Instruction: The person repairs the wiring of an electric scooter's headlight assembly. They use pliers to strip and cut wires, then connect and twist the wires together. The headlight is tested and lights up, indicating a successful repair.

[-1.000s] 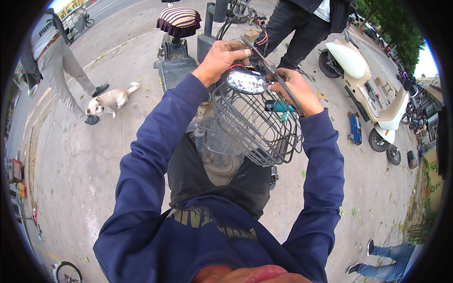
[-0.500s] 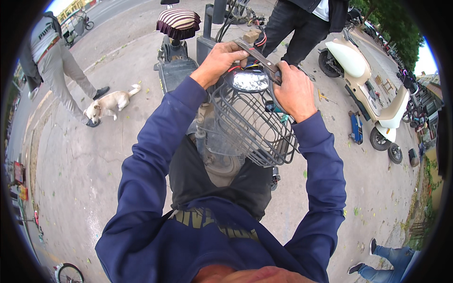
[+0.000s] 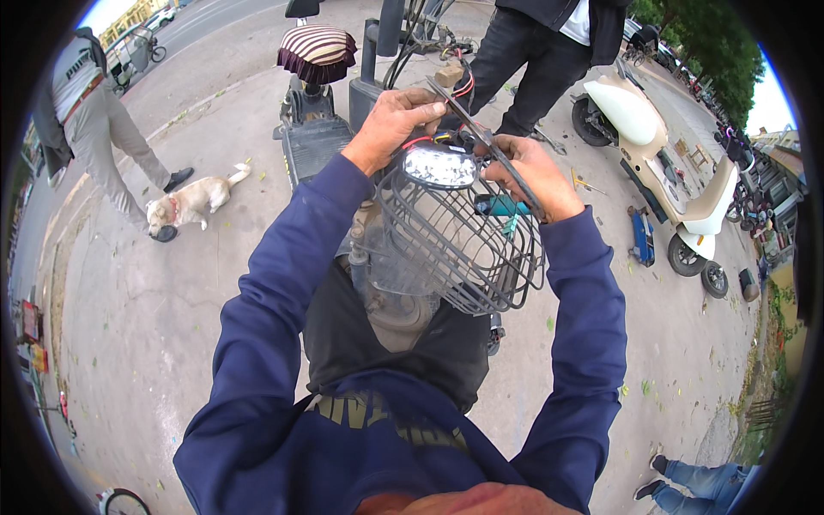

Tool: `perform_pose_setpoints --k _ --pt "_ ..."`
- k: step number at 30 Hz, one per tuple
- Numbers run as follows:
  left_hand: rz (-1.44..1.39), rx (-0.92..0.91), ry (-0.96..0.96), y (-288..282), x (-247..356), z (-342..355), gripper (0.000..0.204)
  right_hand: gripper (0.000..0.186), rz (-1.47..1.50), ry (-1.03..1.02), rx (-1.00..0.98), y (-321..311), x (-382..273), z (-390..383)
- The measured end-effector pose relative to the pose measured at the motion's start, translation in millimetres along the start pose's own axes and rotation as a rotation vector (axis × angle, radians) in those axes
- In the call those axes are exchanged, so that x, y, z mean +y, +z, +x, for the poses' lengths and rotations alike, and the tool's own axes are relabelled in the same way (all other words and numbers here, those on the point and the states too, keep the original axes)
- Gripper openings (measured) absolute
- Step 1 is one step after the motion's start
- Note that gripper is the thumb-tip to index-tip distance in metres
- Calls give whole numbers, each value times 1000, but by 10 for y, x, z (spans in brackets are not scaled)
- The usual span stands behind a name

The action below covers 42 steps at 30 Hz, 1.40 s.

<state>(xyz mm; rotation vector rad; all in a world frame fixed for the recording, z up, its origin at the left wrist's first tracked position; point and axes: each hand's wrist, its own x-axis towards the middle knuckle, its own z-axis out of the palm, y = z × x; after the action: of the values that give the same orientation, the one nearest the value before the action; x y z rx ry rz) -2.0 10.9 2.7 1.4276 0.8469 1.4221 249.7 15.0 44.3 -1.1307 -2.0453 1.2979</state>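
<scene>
My right hand [image 3: 539, 176] is closed around a pair of dark metal scissors [image 3: 463, 112], one handle lying across the back of the hand. The long blades point up and left toward my left hand [image 3: 396, 124]. That hand is pinched, its thumb and fingertips right beside the blade tips; whatever sits between them is too small to make out. Red and dark wires [image 3: 464, 86] run behind the blades. Below my hands is an oval, shiny lamp-like part [image 3: 439, 166] above a black wire basket [image 3: 455, 245]. A teal object [image 3: 500, 206] rests at the basket's right rim.
A scooter with a striped seat cover [image 3: 316, 53] stands ahead. One person in dark trousers [image 3: 536, 64] is close beyond my hands. At left, a pale dog [image 3: 193, 204] sniffs another person's shoe [image 3: 163, 233]. A cream scooter [image 3: 678, 172] and a blue tool [image 3: 641, 236] are at right.
The scissors have turned in my right hand, with a handle now swung down over it. My left hand has shifted slightly left and down, with the fingertips still by the blades.
</scene>
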Motion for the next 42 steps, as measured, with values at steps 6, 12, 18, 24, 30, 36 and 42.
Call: perform_pose_setpoints --k 6,12,18,24,30,36,42 --pt "119 -27 29 23 39 -68 31 35 62 -114 517 -708 -17 -246" --pt "234 7 -8 18 92 -94 32 39 -426 -304 468 -319 35 -281" --pt "132 18 -29 57 126 -112 28 33 -737 -429 447 21 273 -131" --pt "142 9 -14 33 65 -128 20 35 -818 -460 461 145 237 -89" --pt "139 -9 14 10 24 -115 19 34 -901 -501 474 183 168 -70" --pt "122 -1 2 -2 25 -130 20 33 -974 -490 501 204 135 -65" --pt "70 7 8 6 -10 -90 20 34 -819 -382 479 232 117 -95"
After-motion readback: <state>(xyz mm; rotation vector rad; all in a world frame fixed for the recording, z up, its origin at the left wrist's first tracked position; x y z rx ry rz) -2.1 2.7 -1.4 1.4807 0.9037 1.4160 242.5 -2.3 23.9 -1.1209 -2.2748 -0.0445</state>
